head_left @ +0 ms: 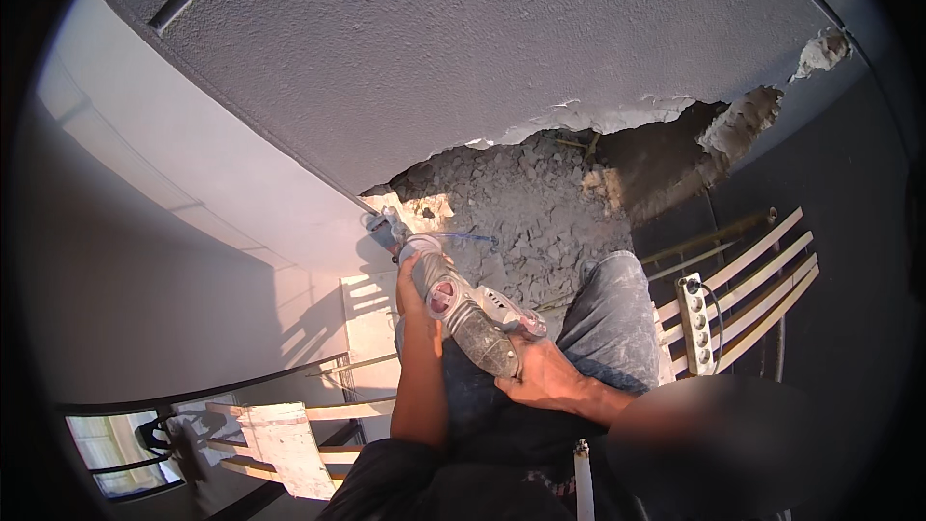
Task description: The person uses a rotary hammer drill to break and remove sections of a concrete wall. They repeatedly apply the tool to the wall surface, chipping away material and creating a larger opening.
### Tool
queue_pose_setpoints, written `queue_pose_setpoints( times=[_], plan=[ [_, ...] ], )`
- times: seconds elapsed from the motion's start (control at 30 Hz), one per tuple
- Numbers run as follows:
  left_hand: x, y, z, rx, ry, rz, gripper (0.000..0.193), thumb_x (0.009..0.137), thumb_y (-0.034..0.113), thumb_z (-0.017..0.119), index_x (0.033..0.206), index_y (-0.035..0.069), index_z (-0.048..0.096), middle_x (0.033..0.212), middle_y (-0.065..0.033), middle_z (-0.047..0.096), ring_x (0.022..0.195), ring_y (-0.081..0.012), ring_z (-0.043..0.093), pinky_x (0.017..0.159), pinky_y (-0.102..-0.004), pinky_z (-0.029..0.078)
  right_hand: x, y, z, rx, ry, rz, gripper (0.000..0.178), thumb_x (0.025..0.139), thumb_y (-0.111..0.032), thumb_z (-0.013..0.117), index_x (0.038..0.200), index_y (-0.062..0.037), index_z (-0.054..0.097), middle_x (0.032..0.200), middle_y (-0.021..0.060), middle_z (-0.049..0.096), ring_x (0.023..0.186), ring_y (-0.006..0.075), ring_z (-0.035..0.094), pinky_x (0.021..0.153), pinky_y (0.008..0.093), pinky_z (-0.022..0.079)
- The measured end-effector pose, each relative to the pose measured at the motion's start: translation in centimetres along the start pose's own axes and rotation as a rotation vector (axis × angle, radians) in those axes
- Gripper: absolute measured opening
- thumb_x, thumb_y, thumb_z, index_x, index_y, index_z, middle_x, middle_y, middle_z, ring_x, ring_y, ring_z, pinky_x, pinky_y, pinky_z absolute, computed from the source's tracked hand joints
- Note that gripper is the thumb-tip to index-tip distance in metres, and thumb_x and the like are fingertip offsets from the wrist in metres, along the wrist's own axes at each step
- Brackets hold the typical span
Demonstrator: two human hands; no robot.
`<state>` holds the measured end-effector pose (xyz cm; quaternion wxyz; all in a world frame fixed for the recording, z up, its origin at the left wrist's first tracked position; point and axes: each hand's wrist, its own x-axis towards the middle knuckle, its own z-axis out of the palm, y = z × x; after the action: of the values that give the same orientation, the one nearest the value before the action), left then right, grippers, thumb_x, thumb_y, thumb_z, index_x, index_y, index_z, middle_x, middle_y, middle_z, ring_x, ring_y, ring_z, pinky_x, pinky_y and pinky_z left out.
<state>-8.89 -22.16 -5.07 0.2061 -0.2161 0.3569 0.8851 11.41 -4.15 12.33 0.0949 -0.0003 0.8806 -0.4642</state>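
Observation:
A dusty grey rotary hammer [473, 328] lies slantwise across my lap, its front end pointing up and left to the corner where the walls meet. My left hand [415, 280] is wrapped round its front part, just behind the chuck [385, 229]. At the rear, my right hand [540, 374] grips the handle. The tool's tip and its contact with the wall cannot be made out. Beyond the tool, broken grey rubble [540, 198] lies under the ragged lower edge of a grey plastered wall [482, 39].
Wooden slats [748, 294] stand at the right, with a white power strip [696, 323] on them. More slats with a pale board [286, 449] are at the lower left. A smooth pale wall [212, 183] rises at the left. A thin blue strand [463, 235] lies by the rubble.

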Motion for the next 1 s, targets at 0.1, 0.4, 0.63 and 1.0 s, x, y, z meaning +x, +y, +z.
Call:
queue_pose_setpoints(
  times=[0.1,0.4,0.63,1.0],
  plan=[
    [-4.6,-1.8,3.2,-0.089,0.12,0.019,0.044,0.088,0.031,0.068,0.116,-0.002,0.06,0.096,-0.0186,0.067,0.074,-0.0341,0.07,0.064,-0.0436,0.06,-3.4,-1.8,-4.0,0.117,0.069,-0.047,0.053,0.075,-0.016,0.081,0.12,0.0065,0.063,0.105,0.0294,0.072,0.104,0.0478,0.07,0.09,0.0473,0.057],
    [-16.4,-1.1,17.3,0.045,0.108,0.009,0.039,0.086,0.022,0.073,0.118,0.004,0.06,0.097,-0.0158,0.067,0.082,-0.0323,0.07,0.073,-0.0451,0.061,-14.6,0.8,-6.5,0.415,0.187,0.106,0.045,0.075,-0.018,0.082,0.112,0.0045,0.069,0.101,0.024,0.075,0.098,0.0344,0.076,0.085,0.0394,0.057],
    [-18.8,-4.1,21.0,0.108,-0.069,-0.184,0.026,0.09,0.028,0.071,0.108,0.009,0.065,0.098,-0.0099,0.07,0.086,-0.028,0.071,0.077,-0.0469,0.061,-21.3,2.2,-8.7,0.341,0.354,-0.033,0.041,0.077,-0.012,0.079,0.114,0.0044,0.071,0.101,0.0185,0.076,0.094,0.025,0.075,0.086,0.035,0.056],
    [-20.5,-10.9,28.0,0.334,-0.209,-0.077,0.028,0.089,0.019,0.076,0.111,0.003,0.067,0.1,-0.0091,0.071,0.088,-0.0224,0.072,0.076,-0.0401,0.062,-25.3,3.7,-8.3,0.835,0.627,0.206,0.023,0.081,-0.001,0.071,0.102,0.0071,0.07,0.088,0.0129,0.075,0.08,0.0188,0.072,0.075,0.0325,0.057]
  ],
)
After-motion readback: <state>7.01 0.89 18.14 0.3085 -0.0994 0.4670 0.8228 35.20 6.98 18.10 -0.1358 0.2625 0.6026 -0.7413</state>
